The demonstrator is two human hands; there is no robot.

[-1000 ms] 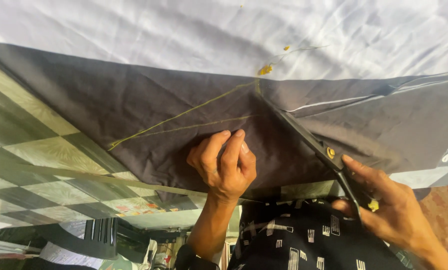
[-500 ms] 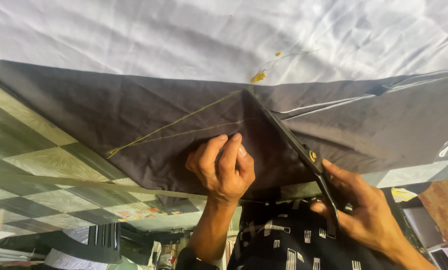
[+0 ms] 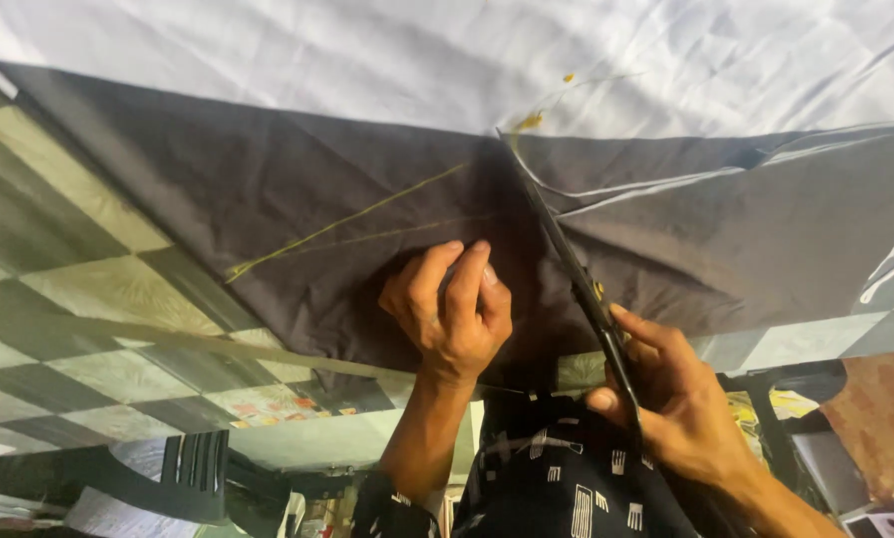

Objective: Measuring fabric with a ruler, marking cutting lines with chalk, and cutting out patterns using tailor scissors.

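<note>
A dark grey cloth (image 3: pixel 268 189) lies spread over a white sheet (image 3: pixel 417 50), with yellow chalk lines (image 3: pixel 357 214) drawn across it. My left hand (image 3: pixel 452 309) presses down on the cloth with curled fingers, just left of a cut edge. My right hand (image 3: pixel 671 399) grips black scissors (image 3: pixel 577 279), whose long blades run up along the cloth's cut towards its far edge. The scissor handles are hidden in my fingers.
A checked green and dark floor (image 3: pixel 78 329) shows at the left and below. A dark plastic stool (image 3: pixel 183 468) stands at the lower left. Small yellow chalk bits (image 3: pixel 529 122) lie on the white sheet. My patterned dark garment (image 3: pixel 567 478) fills the bottom centre.
The scissors and my right hand have moved forward along the cut in the grey cloth. My left hand stays pressed in about the same place.
</note>
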